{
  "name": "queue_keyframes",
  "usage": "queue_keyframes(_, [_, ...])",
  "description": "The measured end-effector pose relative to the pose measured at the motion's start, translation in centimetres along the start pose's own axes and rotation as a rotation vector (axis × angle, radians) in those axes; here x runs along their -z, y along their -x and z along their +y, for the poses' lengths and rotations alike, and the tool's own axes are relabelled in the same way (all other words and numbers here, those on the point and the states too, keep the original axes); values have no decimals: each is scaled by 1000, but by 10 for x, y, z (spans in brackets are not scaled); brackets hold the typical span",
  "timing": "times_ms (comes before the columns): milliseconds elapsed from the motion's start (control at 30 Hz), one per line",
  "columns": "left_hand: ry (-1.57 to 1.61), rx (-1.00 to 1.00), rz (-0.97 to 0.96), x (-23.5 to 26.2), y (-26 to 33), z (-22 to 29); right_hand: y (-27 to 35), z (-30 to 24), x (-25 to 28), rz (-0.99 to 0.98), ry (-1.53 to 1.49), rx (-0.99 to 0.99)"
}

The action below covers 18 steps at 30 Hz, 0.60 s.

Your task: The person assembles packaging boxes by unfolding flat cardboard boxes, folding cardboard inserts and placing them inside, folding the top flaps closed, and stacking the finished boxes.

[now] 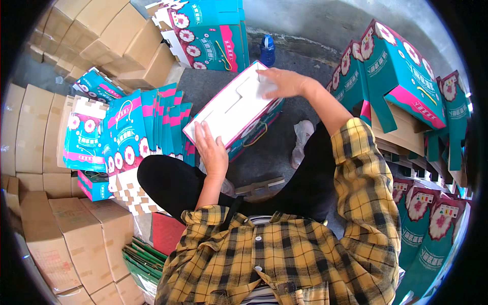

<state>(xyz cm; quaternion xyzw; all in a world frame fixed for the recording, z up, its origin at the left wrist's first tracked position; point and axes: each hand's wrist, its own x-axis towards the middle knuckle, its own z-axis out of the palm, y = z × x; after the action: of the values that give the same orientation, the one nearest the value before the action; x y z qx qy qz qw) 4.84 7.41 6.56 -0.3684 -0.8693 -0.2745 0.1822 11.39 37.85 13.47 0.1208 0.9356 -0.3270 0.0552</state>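
Between my knees a teal and pink carton [245, 138] lies with its white bottom facing up, the bottom flaps interlocked and a stepped seam showing. A yellow cord handle hangs on its printed side. My left hand [211, 155] rests on the near-left end of the white bottom, fingers stretched and spread. At the far-right end my right hand [285, 84] lies across the white panel, fingers extended and slightly apart, thumb toward the near side. Neither hand is wrapped around anything.
Flattened teal cartons [129, 132] are stacked at left, with more [213, 35] by the far wall. Brown boxes [66, 234] pile along the left. Made-up teal cartons [401, 71] stand at right. A blue bottle [267, 51] is near the wall; a low wooden piece [260, 188] lies below.
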Motion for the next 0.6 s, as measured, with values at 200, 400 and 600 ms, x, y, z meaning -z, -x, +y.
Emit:
queue_keyframes(200, [-137, -207, -318, 7, -3, 13, 11, -9, -33, 13, 674, 247])
queue_keyframes(400, [-142, -233, -363, -4, 4, 4, 3, -10, -38, -149, 689, 166])
queue_keyframes(600, [-99, -234, -400, -4, -1, 1, -3, -11, -39, -192, 698, 146])
